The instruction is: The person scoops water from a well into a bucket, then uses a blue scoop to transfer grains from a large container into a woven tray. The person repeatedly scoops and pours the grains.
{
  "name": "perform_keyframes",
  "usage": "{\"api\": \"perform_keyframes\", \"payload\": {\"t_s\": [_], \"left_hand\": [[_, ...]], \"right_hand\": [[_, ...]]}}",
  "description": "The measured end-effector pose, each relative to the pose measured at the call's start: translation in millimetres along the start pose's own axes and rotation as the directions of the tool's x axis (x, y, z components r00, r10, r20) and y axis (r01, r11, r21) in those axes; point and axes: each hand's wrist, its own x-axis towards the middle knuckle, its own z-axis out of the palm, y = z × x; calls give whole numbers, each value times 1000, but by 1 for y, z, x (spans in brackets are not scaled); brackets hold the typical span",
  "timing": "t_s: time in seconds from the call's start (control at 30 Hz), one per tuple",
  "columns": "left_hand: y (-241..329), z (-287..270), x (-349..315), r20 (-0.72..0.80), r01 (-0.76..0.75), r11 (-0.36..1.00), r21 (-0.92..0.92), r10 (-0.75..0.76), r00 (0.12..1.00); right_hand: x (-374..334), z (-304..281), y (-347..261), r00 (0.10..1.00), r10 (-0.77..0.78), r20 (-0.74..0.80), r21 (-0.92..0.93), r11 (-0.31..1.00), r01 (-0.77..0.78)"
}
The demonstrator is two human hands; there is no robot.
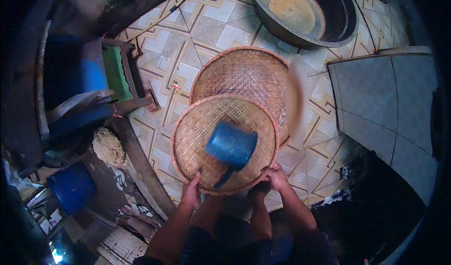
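Note:
My left hand [191,189] and my right hand [276,176] are closed on the near rim of a round woven bamboo tray [188,142], one on each side, thumbs on top. On this tray lies a blue plastic dipper [232,145], tipped on its side with its handle toward me. Whether anything is inside the dipper cannot be seen. Just beyond is a larger, browner woven tray [244,72] with a reddish bound rim. The near tray covers part of it. A blurred patch hides its right edge.
A dark round tub [336,11] with a tan layer on its bottom stands at the far right. To the right is a grey tiled block [366,91]. At left are a wooden frame with a blue chute [94,72], a pale heap [108,145] and a blue container [70,187].

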Motion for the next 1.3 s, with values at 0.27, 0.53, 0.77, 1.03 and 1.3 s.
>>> {"api": "perform_keyframes", "payload": {"t_s": [0.27, 0.53, 0.77, 1.03, 1.3], "left_hand": [[-27, -88, -8, 217, 359, 920, -157, -322, 921], [-28, -169, -45, 370, 384, 913, -140, -311, 875], [-2, -180, -105, 321, 284, 953, -104, -238, 917], [12, -205, -162, 378, 375, 916, -147, -298, 877], [57, -227, -234, 511, -624, 210, 752, 413, 754]], "right_hand": [[-9, -25, 3, 967, -8, 255, 287, 955, -68], [106, -41, 47, 955, 296, -32, 445, 860, -251], [110, -13, 66, 923, -8, -385, 259, 959, 117], [-40, 5, 13, 995, 69, -77, 494, 869, -22], [-193, -13, 11, 834, 368, -412, 642, 766, -21]]}}
